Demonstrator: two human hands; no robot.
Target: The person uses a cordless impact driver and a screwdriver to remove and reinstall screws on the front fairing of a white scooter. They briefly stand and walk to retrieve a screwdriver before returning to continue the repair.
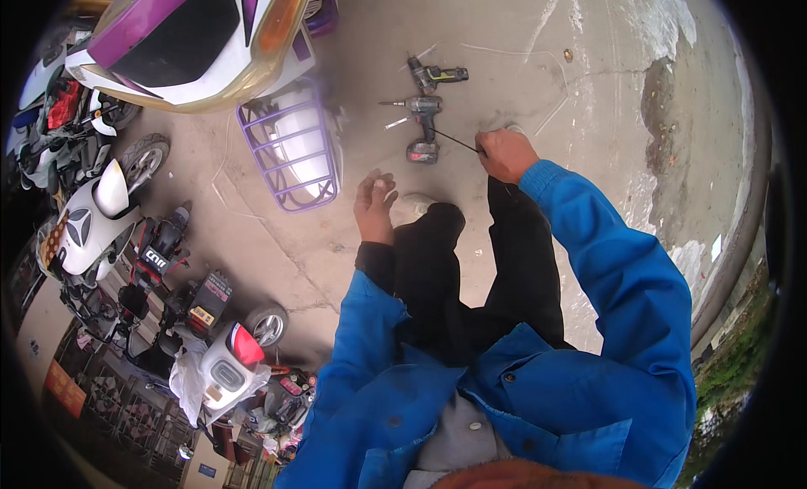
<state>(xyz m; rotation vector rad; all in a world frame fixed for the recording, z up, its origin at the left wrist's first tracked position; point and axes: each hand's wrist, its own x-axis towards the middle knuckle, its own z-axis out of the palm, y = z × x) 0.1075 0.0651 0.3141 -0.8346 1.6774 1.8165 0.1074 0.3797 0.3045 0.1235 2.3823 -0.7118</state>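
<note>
My right hand point(507, 153) is closed round one end of a long thin dark rod point(456, 140), which looks like a screwdriver shaft; any handle is hidden in the fist. Its free end points left, across the grip of a cordless impact driver point(426, 107) lying on the ground. Just beyond that lies a second, smaller cordless drill point(437, 74) with a black and yellow-green body. My left hand point(375, 205) is raised in front of my left knee with its fingers curled in. Whether something small sits between those fingertips, I cannot make out.
A purple wire rack point(290, 149) is at the front left, below a white, purple and gold vehicle body point(193, 48). Several scooters stand along the left, including a white one point(88, 220) and a red-and-white one point(231, 367). Concrete ground point(521, 77) stretches ahead, patchy at the right.
</note>
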